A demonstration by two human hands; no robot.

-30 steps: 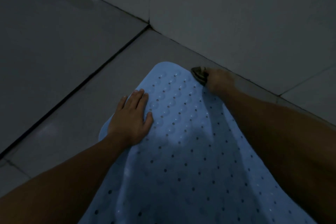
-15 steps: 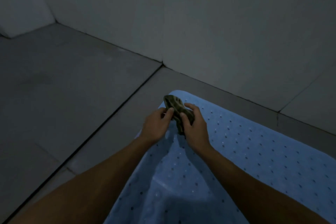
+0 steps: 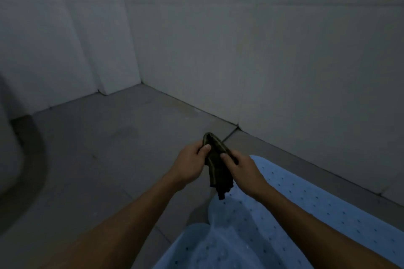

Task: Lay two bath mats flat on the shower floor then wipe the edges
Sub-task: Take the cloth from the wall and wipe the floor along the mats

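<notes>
Both hands (image 3: 216, 165) gripping dark cloth (image 3: 217, 168), above blue mat (image 3: 295, 214)

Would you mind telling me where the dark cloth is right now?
In the head view, the dark cloth hangs mid-frame, held between the left hand and right hand, above the blue mat.

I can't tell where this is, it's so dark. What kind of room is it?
Most likely a shower or bathroom. A blue bath mat dotted with holes lies on the grey tiled floor, plain tiled walls meet in a corner, and both hands hold a dark cloth.
</notes>
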